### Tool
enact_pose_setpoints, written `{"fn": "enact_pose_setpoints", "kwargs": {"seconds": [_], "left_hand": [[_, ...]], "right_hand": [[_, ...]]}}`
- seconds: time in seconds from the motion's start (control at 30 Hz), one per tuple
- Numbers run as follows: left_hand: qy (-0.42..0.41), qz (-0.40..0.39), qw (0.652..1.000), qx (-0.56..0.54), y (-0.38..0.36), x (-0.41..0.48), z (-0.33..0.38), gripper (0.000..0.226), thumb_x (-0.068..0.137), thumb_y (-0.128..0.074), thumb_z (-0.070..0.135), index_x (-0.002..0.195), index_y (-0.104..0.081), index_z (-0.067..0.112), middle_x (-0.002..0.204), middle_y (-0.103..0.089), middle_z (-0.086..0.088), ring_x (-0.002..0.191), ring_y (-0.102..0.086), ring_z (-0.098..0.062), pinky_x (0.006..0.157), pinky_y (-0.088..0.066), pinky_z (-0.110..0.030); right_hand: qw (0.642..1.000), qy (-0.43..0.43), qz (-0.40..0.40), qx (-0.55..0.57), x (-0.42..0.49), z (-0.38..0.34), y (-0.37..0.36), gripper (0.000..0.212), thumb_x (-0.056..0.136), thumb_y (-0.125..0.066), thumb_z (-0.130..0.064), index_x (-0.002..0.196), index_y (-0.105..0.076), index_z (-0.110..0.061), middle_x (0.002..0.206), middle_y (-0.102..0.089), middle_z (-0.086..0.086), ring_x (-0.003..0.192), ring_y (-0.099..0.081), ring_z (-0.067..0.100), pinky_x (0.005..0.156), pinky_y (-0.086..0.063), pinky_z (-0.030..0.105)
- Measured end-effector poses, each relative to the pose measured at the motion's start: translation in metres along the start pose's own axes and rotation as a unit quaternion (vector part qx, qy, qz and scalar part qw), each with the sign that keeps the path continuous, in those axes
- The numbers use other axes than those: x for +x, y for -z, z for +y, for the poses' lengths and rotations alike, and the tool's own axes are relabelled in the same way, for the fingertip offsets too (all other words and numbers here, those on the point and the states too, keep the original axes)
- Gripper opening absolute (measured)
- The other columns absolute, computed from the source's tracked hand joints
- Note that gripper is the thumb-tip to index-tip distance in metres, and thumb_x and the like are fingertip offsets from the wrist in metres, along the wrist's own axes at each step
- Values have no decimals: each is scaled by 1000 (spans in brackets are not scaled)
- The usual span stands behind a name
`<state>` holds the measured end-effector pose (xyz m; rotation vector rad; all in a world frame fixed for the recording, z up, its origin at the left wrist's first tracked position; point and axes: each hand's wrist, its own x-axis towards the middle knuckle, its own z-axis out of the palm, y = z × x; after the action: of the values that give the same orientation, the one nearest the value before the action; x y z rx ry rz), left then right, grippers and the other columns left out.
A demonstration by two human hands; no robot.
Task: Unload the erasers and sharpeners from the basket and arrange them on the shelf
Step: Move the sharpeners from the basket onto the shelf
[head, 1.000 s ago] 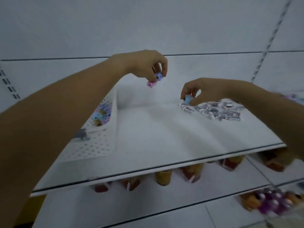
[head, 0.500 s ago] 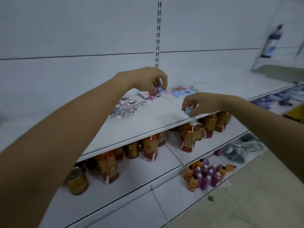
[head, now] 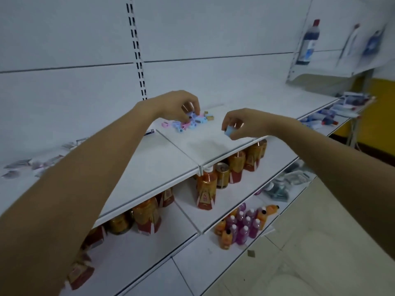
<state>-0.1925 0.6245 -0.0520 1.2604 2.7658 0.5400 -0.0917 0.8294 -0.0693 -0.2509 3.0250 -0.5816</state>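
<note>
Pinching, right hand (head: 241,124): 1 blue sharpener (head: 229,131), above the shelf (head: 205,146).
Left hand (head: 177,106): fingers curled round pastel sharpeners (head: 191,115) atop the pile (head: 184,124).

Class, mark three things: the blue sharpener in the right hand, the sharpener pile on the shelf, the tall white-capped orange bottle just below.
blue sharpener (head: 229,131): head view, middle of its blue face.
sharpener pile (head: 197,120): head view, a pale blue piece.
orange bottle (head: 206,190): head view, middle of its label.

Your sharpeners (head: 193,122) lie on the shelf (head: 162,159), right of the erasers (head: 19,163). Bottles (head: 206,189) stand under that shelf.
</note>
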Motion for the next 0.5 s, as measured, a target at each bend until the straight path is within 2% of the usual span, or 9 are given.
{"fn": "enact_pose_setpoints", "kwargs": {"seconds": [0.1,0.3,0.43,0.5], "left_hand": [[22,2,1000,0,6,29,-22,25,79,-65,-2,92,-60,19,101,-61,-2,94,-61,-18,88,-51,-37],[67,10,997,-38,2,78,-60,24,81,-61,-4,99,-61,11,95,-59,-1,80,-59,-13,68,-47,-20],[103,14,990,-99,-24,93,-79,24,79,-63,-4,99,-62,9,99,-61,-7,77,-58,-15,74,-50,-29],[126,24,986,-109,-33,99,-85,28,77,-67,-2,102,-62,8,102,-59,-8,84,-57,-17,79,-50,-32]], "right_hand": [[999,12,37,-5,33,14,14,22,81,-62,-18,100,-55,-27,104,-54,-1,94,-52,18,77,-41,26],[998,28,61,10,92,50,7,23,81,-63,-21,103,-56,-25,100,-53,-1,89,-49,16,76,-37,25],[999,31,35,23,126,64,-8,24,81,-63,-19,104,-59,-23,96,-49,-1,86,-48,16,71,-37,23],[998,47,27,27,143,69,-15,22,80,-62,-17,101,-59,-25,97,-51,1,88,-51,20,77,-40,27]]}}
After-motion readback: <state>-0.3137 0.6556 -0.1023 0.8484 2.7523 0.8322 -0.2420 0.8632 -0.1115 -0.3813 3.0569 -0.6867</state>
